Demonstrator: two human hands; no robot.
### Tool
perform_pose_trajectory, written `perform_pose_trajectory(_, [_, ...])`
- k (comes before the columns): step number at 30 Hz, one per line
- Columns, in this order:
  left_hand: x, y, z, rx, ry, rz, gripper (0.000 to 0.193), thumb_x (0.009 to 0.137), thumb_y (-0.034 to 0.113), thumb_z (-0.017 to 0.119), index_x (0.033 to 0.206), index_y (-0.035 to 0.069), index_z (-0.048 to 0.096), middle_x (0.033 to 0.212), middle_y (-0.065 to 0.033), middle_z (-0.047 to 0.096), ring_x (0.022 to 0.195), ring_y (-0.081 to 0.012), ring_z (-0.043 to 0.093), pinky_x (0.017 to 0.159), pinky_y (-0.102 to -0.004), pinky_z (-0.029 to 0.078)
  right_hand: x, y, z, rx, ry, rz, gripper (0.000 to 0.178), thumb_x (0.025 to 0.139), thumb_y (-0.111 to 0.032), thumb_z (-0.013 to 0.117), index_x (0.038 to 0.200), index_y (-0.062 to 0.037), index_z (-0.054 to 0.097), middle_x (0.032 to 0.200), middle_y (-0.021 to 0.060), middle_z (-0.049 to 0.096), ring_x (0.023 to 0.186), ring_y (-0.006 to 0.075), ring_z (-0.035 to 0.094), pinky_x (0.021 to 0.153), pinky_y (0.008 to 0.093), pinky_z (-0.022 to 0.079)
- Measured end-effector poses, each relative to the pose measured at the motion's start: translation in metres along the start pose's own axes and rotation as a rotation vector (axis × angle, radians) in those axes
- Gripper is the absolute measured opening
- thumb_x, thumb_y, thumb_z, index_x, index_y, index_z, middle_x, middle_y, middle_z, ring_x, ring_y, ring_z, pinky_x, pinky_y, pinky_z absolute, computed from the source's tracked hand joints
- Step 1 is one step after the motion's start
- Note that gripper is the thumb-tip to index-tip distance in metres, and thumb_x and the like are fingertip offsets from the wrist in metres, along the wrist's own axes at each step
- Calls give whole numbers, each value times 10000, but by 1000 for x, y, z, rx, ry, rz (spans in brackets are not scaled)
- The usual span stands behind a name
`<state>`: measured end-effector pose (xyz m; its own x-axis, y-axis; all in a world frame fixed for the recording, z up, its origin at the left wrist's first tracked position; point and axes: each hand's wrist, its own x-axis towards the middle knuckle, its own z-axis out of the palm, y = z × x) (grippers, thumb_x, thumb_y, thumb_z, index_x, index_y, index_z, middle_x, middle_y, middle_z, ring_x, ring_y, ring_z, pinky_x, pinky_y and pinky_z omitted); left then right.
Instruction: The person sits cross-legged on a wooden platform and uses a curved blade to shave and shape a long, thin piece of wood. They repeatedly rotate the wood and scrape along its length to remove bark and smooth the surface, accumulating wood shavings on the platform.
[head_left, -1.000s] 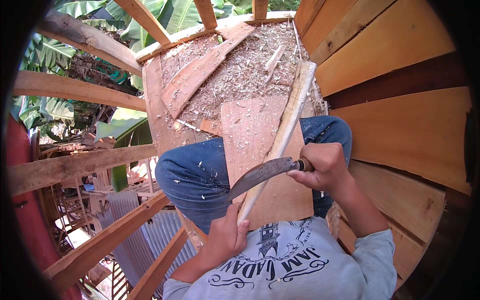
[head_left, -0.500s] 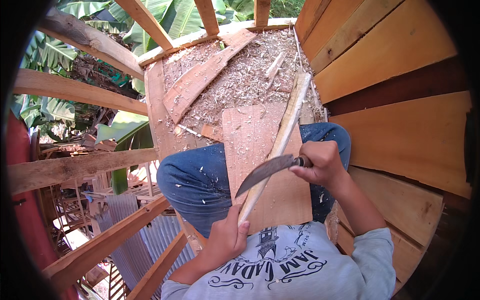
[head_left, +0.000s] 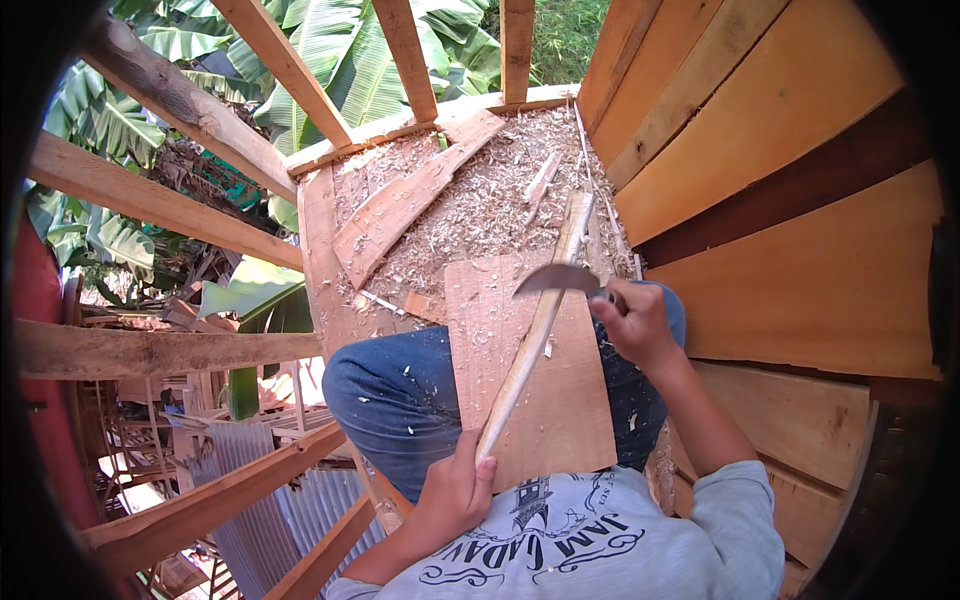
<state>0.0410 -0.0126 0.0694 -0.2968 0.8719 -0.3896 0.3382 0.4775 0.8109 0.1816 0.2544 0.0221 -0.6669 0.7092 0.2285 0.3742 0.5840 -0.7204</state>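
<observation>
My left hand (head_left: pixel 462 494) is closed round the near end of a long, narrow wooden stick (head_left: pixel 516 383). The stick slants away over a flat wooden board (head_left: pixel 570 425) that rests across my lap. In my right hand (head_left: pixel 636 322) is the handle of a knife with a broad curved blade (head_left: pixel 556 280). That blade lies across the upper part of the stick, its tip pointing left. A small shaving clings to the stick's right side below the blade. Pale flecks of wood dot the board and my jeans (head_left: pixel 395 385).
Wood shavings (head_left: pixel 470 205) cover the floor ahead, with a long plank piece (head_left: pixel 405 205) at the left and a short offcut (head_left: pixel 543 180) near the stick's far end. Plank walling (head_left: pixel 780 270) rises on the right. Spaced wooden bars (head_left: pixel 170 352) line the left, with banana leaves beyond.
The knife has moved away from me along the stick, from its middle to its upper part. My left hand keeps its hold. The whole view has shifted slightly.
</observation>
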Motion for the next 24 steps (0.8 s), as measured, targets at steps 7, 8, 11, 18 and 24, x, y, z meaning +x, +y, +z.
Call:
perform_pose_trajectory(7, [-5,1,3,-10,43,-5,289,936,164,456,1147,-32,438,662,-267,564,654,-471,587,582,-494,447,1,-6,4,-8,-73,-206,459,813,-340,696,565,-15,487,470,121,464,406,225,483,421,346,372])
perform_pose_trajectory(8, [-5,1,4,-20,46,-3,287,936,163,455,1147,-31,437,661,-267,563,657,-471,587,584,-493,448,20,14,-2,-13,81,103,452,793,-352,715,572,-29,490,476,110,469,414,234,503,421,334,383])
perform_pose_trajectory(11, [-5,-6,3,15,35,-1,288,938,162,453,1151,-30,432,659,-264,563,654,-472,587,582,-489,448,-4,0,13,51,-6,-49,506,825,-424,658,565,-26,483,496,127,488,420,233,508,429,329,391])
perform_pose_trajectory(18, [3,-5,4,-1,20,-15,295,937,168,456,1152,-32,430,658,-274,560,649,-476,582,581,-501,445,12,3,3,-83,-74,-261,478,758,-432,726,577,-66,478,481,72,451,428,254,514,425,338,397])
perform_pose_trajectory(24, [7,-4,4,21,25,-8,282,932,158,454,1133,-39,434,664,-282,561,646,-477,582,580,-504,444,17,45,-7,-50,259,110,428,855,-351,650,646,-13,490,487,104,469,436,250,506,441,336,378])
